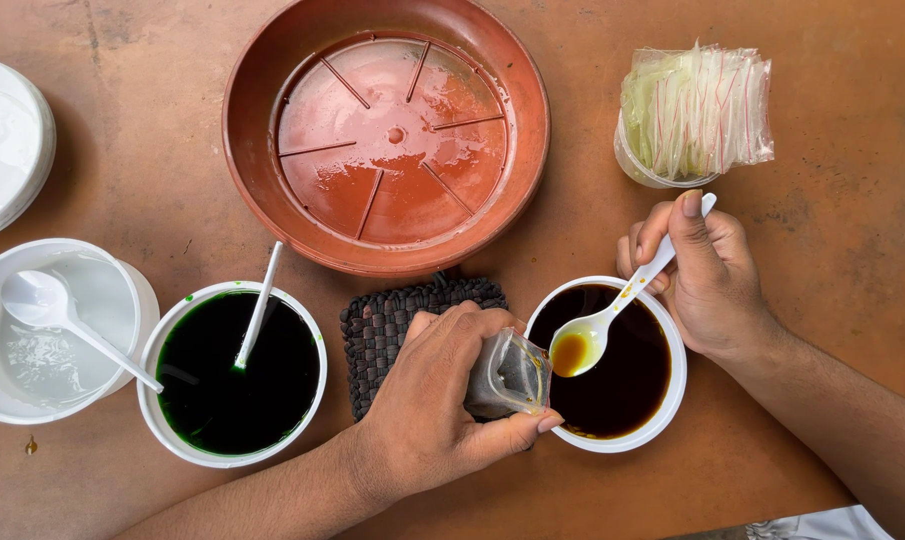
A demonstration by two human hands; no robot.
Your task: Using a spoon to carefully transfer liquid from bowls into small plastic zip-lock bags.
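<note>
Nearest the viewer, the left hand (pixel 442 395) has its thumb and fingers closed around a small clear plastic bag (pixel 510 375), whose open mouth faces right, at the rim of a white bowl (pixel 672 395). This bowl holds dark brown liquid. The right hand (pixel 707 275) has its fingers pinched together on the handle of a white plastic spoon (pixel 612 315); the spoon's long axis runs from upper right to lower left, its bowl pointing towards the bag's mouth and carrying a little amber liquid over the dark bowl.

To the left, a second white bowl (pixel 162 420) holds dark green liquid, with a white spoon handle (pixel 260 305) leaning out of it. Farther left, a white tub (pixel 132 290) contains clear liquid and another white spoon (pixel 47 300). A dark woven mat (pixel 382 325) lies between the two bowls, partly under the left hand.

Beyond, a wet terracotta-coloured saucer (pixel 262 150) sits on the brown table (pixel 842 200). At upper right a clear cup (pixel 637 170) holds a bundle of small plastic bags (pixel 697 105).
</note>
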